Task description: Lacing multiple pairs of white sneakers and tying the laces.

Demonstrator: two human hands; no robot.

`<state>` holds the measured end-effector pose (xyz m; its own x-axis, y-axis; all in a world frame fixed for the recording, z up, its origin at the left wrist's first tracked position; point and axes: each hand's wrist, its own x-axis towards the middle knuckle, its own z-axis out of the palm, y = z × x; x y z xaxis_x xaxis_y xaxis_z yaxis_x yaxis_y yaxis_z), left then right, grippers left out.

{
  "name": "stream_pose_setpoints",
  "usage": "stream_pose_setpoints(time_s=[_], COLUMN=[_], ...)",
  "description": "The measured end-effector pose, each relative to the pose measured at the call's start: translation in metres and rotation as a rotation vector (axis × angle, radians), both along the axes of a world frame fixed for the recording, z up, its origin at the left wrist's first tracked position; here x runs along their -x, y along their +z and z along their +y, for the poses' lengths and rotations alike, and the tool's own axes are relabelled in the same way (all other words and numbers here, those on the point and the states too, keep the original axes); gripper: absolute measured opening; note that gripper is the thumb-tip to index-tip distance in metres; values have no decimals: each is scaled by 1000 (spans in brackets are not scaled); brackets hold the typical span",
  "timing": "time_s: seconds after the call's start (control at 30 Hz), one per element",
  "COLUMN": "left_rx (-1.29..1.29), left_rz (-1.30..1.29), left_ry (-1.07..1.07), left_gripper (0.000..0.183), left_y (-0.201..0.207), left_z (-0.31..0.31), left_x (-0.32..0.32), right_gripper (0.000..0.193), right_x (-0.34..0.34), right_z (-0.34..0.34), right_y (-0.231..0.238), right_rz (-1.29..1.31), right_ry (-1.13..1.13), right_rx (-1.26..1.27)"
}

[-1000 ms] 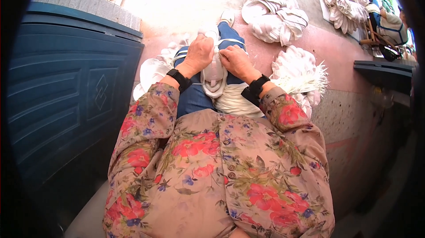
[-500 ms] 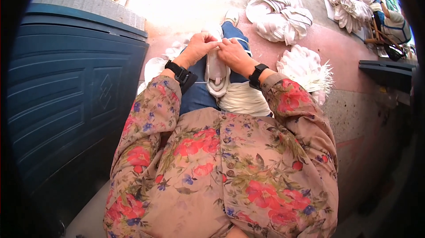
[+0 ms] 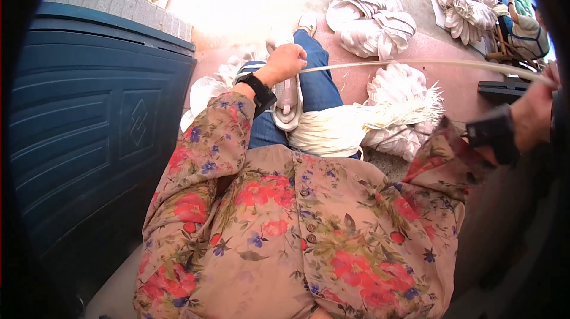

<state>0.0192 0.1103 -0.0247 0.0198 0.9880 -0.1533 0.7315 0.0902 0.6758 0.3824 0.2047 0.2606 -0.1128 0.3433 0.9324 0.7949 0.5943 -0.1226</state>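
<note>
A long white cord [image 3: 409, 62] stretches across the view between my hands. My left hand [image 3: 285, 62] pinches its near end above my thighs, just over a pale, shoe-shaped piece [image 3: 287, 99] lying on my leg. Far out at the right rim, my right hand [image 3: 537, 108] grips the cord's other end; it is blurred and partly cut off by the dark edge. A hank of cream-white cords [image 3: 332, 132] lies over my right thigh, its frayed ends spreading to the right.
On the pinkish floor lie bundles of white pieces: one pile [image 3: 374, 19] ahead, another [image 3: 398, 84] under the cord ends, and some [image 3: 205, 93] by my left leg. A blue panelled door [image 3: 107, 93] stands left. Another person [image 3: 525, 34] sits at far right beside a further pile [image 3: 469, 10].
My hands were together over the shoe-shaped piece. My right hand has swung far right, drawing the cord out straight, and the hank's ends now spread rightward. My left hand stayed near the piece.
</note>
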Motion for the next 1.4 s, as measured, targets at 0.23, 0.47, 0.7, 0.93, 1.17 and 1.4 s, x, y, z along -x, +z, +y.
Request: stream_pose_setpoints(time_s=[0.23,0.47,0.7,0.93,1.17,1.4], left_rx=[-56,-19,23,-10,-1,-48], left_rz=[78,205,99,50,-16,-9], left_ry=[322,270,311,381,382,370], left_gripper=[21,33,27,29,31,29], left_y=[14,16,4,1,-3,-8], left_z=[-48,-76,-80,-77,-83,-86], left_x=[42,10,17,13,16,20], right_gripper=[18,26,30,25,20,19], right_x=[112,213,208,188,218,261], right_z=[-26,-80,-108,-120,-108,-117], right_y=[-127,-284,-282,-270,-265,-303], right_rz=[982,217,-332,-435,-35,-258], right_ry=[746,652,538,551,569,488], right_rx=[978,1420,1416,1328,1194,1191])
